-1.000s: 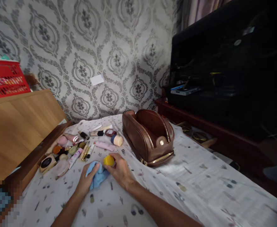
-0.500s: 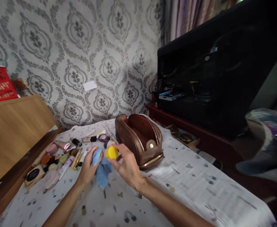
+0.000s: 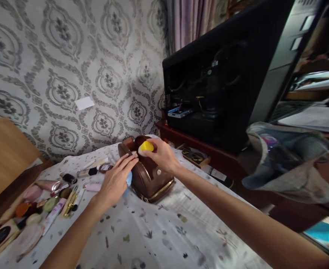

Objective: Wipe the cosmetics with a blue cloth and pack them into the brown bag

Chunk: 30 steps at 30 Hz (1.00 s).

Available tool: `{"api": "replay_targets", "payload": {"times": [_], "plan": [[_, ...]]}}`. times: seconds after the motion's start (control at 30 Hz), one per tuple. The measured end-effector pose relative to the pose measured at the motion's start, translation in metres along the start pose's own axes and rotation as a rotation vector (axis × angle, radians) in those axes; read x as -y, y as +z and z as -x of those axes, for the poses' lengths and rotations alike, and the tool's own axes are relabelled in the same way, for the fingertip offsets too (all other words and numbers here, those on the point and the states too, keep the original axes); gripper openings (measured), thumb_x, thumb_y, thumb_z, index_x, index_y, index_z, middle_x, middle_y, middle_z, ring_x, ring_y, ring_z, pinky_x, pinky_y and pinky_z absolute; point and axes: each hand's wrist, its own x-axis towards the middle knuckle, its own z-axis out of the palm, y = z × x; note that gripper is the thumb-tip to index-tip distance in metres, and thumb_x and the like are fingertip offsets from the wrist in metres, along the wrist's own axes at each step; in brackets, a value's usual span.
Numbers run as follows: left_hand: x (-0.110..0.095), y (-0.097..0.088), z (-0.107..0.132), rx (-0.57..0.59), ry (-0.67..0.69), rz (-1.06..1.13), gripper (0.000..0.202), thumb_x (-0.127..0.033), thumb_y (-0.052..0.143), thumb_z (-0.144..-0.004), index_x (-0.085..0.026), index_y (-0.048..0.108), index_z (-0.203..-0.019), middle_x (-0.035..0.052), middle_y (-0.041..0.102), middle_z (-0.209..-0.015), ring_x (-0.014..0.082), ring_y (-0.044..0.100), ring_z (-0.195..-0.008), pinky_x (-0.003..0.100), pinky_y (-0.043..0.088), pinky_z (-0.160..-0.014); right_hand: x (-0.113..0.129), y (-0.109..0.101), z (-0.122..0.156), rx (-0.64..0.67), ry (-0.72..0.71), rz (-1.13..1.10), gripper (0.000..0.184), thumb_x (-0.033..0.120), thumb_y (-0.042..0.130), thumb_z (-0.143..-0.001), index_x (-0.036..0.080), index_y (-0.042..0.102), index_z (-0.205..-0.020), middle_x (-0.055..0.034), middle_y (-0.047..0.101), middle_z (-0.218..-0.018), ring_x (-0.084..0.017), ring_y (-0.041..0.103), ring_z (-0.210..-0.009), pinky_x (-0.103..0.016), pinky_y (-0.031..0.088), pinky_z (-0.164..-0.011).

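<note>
As it rose, the yellow jar reached the pouch.

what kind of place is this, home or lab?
Likely a home bedroom: patterned wallpaper, a printed sheet strewn with cosmetics beside a brown pouch, and what looks like a TV on a wooden stand.

hands 2: left hand, right hand; brown pouch 1; yellow round object 1; blue cloth 1
</note>
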Motion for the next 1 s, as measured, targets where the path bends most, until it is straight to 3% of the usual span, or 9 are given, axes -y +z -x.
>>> {"api": "replay_targets", "payload": {"times": [0.1,0.23,0.4,0.53,0.83,1.0], "plan": [[0.003,-0.001,0.01,-0.031,-0.019,-0.016,0.09,0.01,0.033,-0.061,-0.024,0.049,-0.143,0.0006,0.053,-0.15,0.0196,0.038,-0.145,0.041,0.041,-0.118,0.004,0.0,-0.007,0.062,-0.02,0.203,0.04,0.021,0.072,-0.081,0.016,0.064,-0.121,-0.0111,0.069,-0.124,-0.023,0.065,-0.113,-0.034,0.048,-0.099],[0.004,0.0,0.025,-0.081,-0.028,-0.003,0.094,0.01,0.031,-0.059,-0.024,0.046,-0.146,-0.0005,0.052,-0.151,0.018,0.036,-0.147,0.04,0.035,-0.122,0.014,0.009,-0.019,0.237,-0.084,0.385,0.037,0.022,0.071,-0.084,0.013,0.065,-0.119,-0.0137,0.069,-0.122,-0.025,0.063,-0.115,-0.031,0.046,-0.097],[0.006,0.004,0.036,-0.112,-0.033,0.046,0.096,0.008,0.032,-0.059,-0.022,0.041,-0.149,0.0005,0.047,-0.155,0.0186,0.031,-0.15,0.04,0.031,-0.124,0.012,0.039,-0.038,0.482,0.048,0.498,0.033,0.023,0.07,-0.084,0.013,0.069,-0.115,-0.015,0.07,-0.121,-0.027,0.067,-0.111,-0.028,0.05,-0.083],[0.005,0.008,0.035,-0.142,-0.012,0.102,0.098,0.007,0.032,-0.058,-0.024,0.036,-0.152,0.0007,0.044,-0.156,0.0189,0.029,-0.151,0.04,0.029,-0.124,0.001,0.061,-0.047,0.598,0.102,0.517,0.026,0.015,0.065,-0.085,0.013,0.074,-0.108,-0.0148,0.075,-0.112,-0.027,0.071,-0.104,-0.025,0.051,-0.074],[0.004,0.014,0.032,-0.181,-0.01,0.162,0.1,0.008,0.031,-0.064,-0.031,0.029,-0.156,-0.0013,0.044,-0.156,0.0187,0.029,-0.151,0.042,0.03,-0.124,-0.029,0.091,-0.055,0.65,0.126,0.563,0.03,0.014,0.068,-0.08,0.02,0.074,-0.109,-0.0128,0.076,-0.112,-0.031,0.073,-0.104,-0.029,0.055,-0.076],[0.002,0.017,0.029,-0.189,-0.013,0.17,0.099,0.007,0.032,-0.064,-0.03,0.029,-0.156,-0.0008,0.044,-0.156,0.0207,0.029,-0.151,0.044,0.03,-0.124,-0.038,0.093,-0.052,0.621,0.122,0.55,0.034,0.018,0.074,-0.076,0.019,0.072,-0.11,-0.0131,0.075,-0.113,-0.031,0.072,-0.104,-0.028,0.056,-0.077]]}}
